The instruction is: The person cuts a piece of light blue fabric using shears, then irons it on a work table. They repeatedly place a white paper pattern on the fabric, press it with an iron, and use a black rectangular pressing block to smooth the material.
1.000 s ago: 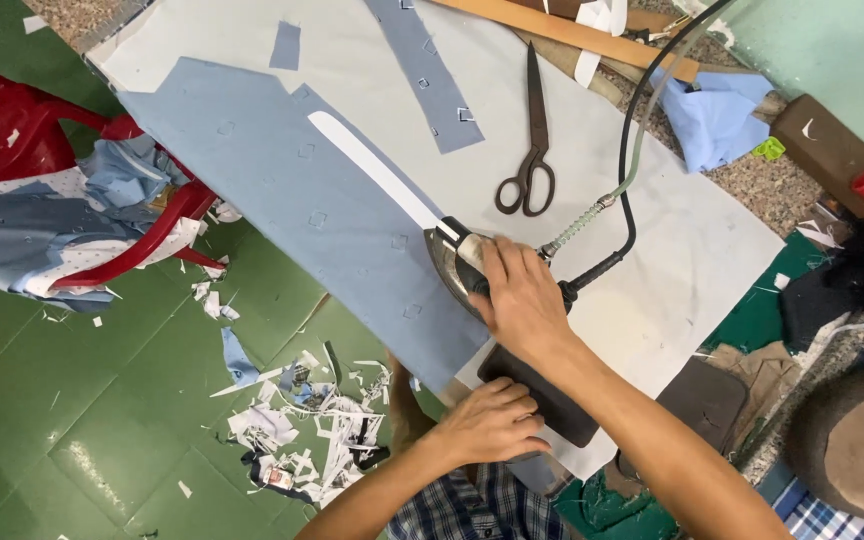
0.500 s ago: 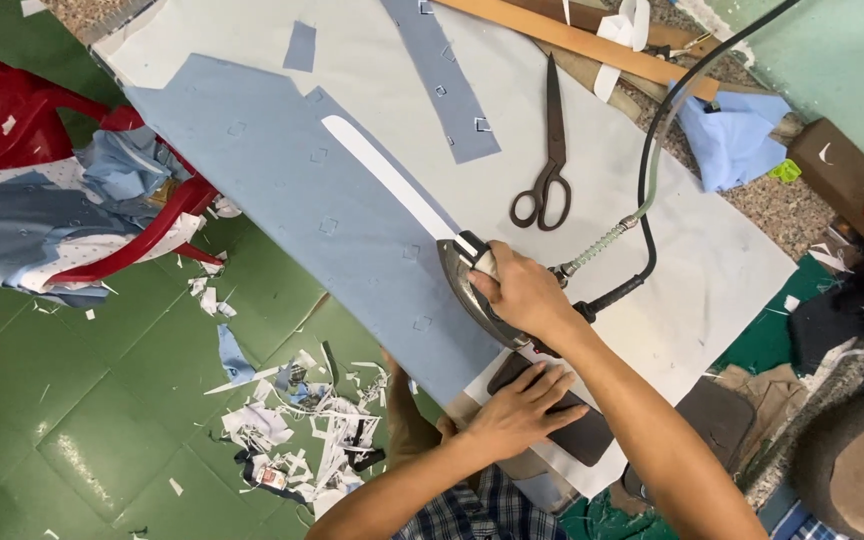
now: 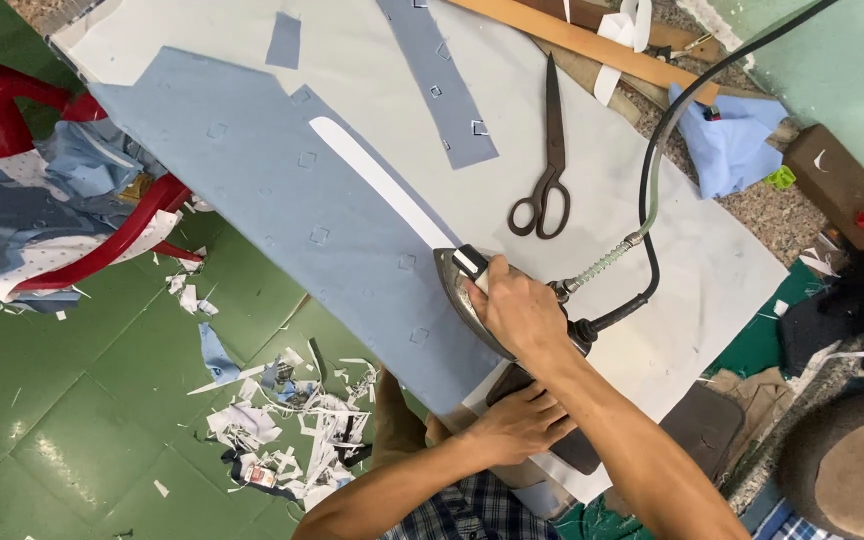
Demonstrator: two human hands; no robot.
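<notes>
Right hand (image 3: 517, 312) gripped steam iron (image 3: 467, 300) handle, iron sat on blue fabric panel (image 3: 282, 210) at near end of white strip (image 3: 377, 185). Left hand (image 3: 522, 420) lay flat, fingers extended, on dark pad (image 3: 572, 450) at near desk (image 3: 712, 260) edge. Scissors (image 3: 547, 160) lay farther back, apart.

We have a single view, worn on the head, looking almost straight down from above the worktable (image 3: 652, 330) and the green floor (image 3: 102, 420) beside it. It sits close enough that our own forearms enter from the bottom edge, the table running diagonally across the picture.
</notes>
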